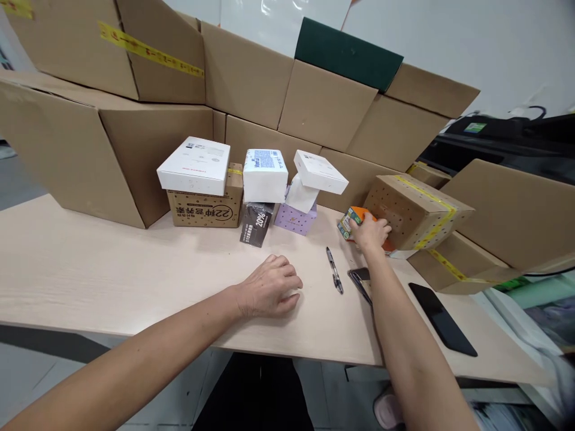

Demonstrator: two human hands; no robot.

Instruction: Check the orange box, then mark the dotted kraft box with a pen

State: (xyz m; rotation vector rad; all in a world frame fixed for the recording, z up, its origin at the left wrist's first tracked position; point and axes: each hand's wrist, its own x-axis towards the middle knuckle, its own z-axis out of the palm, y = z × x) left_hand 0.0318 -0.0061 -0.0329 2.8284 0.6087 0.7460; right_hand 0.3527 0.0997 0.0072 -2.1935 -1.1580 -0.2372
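My right hand reaches over a small orange-and-green box at the right side of the table, its fingers and thumb gripping the top. Part of the box is hidden under that hand. My left hand rests on the table in a loose fist, with nothing seen in it. Between the hands lies a pen. A dark phone-like object is partly covered by my right forearm.
White boxes sit on a brown printed carton, a black box and a purple box. Large cardboard panels stand behind. Taped cartons and a black phone are at right, on the table.
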